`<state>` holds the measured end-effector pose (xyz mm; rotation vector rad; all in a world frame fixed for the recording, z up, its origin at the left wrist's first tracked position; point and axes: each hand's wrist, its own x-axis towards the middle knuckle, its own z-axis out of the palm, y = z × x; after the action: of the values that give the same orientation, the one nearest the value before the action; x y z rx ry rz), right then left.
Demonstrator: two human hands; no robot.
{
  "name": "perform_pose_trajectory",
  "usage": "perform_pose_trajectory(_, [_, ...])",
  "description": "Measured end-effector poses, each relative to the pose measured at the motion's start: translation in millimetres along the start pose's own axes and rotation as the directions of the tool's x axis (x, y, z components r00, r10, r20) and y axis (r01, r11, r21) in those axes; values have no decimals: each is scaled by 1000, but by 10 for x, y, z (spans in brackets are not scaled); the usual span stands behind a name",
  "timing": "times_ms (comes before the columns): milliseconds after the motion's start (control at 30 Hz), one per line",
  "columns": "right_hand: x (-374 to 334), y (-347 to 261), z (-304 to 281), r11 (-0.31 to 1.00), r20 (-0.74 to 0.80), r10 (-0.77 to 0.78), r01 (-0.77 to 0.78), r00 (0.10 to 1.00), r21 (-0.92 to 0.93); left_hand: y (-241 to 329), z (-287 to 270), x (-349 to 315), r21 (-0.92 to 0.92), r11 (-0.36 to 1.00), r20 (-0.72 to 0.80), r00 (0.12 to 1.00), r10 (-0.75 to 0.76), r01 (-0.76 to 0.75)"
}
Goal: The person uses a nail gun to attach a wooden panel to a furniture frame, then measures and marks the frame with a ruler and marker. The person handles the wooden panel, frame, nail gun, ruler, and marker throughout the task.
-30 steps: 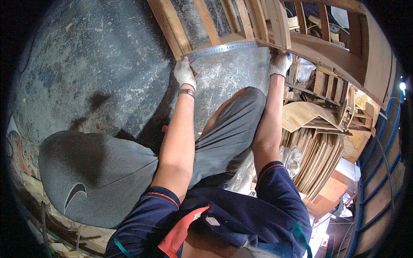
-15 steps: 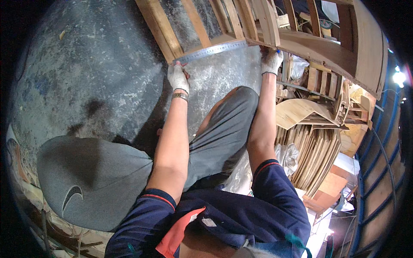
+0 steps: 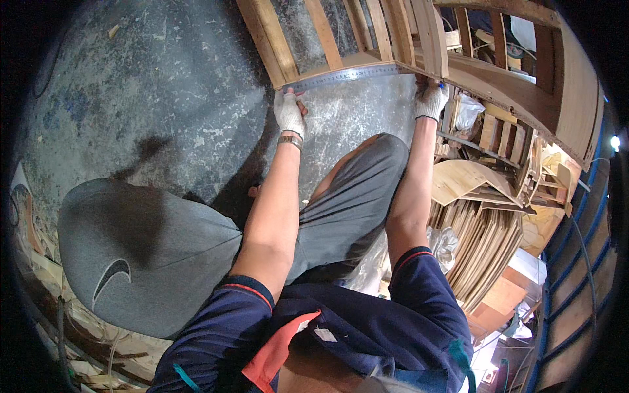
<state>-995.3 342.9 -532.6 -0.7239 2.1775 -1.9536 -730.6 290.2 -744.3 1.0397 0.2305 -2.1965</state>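
Note:
A long steel ruler [image 3: 347, 75] lies along the lower edge of a slatted wooden frame [image 3: 265, 42]. My left hand [image 3: 289, 114], in a white knitted glove with bare fingertips, pinches the ruler's left end at the frame's corner post. My right hand [image 3: 430, 101], gloved the same way, is closed at the foot of a thick wooden post [image 3: 434, 39], just beyond the ruler's right end. A small blue bit shows by its fingers; the frame hides most of them, so what they grip is unclear.
A curved wooden piece [image 3: 576, 92] stands at the upper right. Stacked thin wooden boards [image 3: 488, 249], a bent plywood panel [image 3: 465, 178] and clear plastic [image 3: 468, 111] lie at the right. Beneath the frame is a scuffed grey floor [image 3: 164, 78]. My bent knees [image 3: 373, 157] are close by.
The whole view has shifted, so frame, ruler and both hands appear farther right and slightly higher. Both hands keep the same places at the frame.

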Motion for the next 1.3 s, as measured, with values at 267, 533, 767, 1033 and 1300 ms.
perform_pose_trajectory(267, [-4, 19, 135, 998, -38, -11, 13, 999, 55, -5, -49, 80, 81, 997, 0, 1000, 2, -2])
perform_pose_trajectory(533, [38, 43, 48, 998, -73, 39, -43, 997, -43, -27, -21, 50, 6, 1000, -13, 1000, -12, 12])
perform_pose_trajectory(767, [47, 87, 27, 998, -79, 25, -30, 997, -63, 16, 8, -8, 33, 999, -6, 1000, -10, 10])
perform_pose_trajectory(1033, [9, 52, 70, 998, -87, 48, -51, 995, -36, 53, 11, -24, 27, 1000, -17, 1000, -14, 14])
perform_pose_trajectory(1300, [-61, -124, 166, 994, -91, 104, -107, 990, -22, 69, -1, 10, 45, 999, 6, 1000, -10, 10])
